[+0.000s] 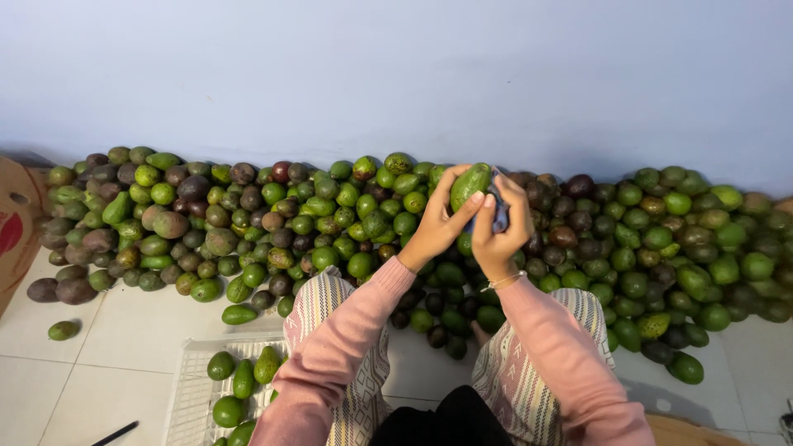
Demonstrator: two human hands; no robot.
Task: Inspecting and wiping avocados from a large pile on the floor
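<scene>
Sitting on the floor, the person held one green avocado (469,185) up over the big avocado pile (330,223) by the wall. Left hand (435,225) had its grip closed around the fruit. Right hand (499,231) pressed a bluish cloth (499,216) against it. A white crate (198,388) sat beside the knee.

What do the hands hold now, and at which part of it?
The left hand holds a green avocado from its left side. The right hand presses a bluish cloth against its right side.
</scene>
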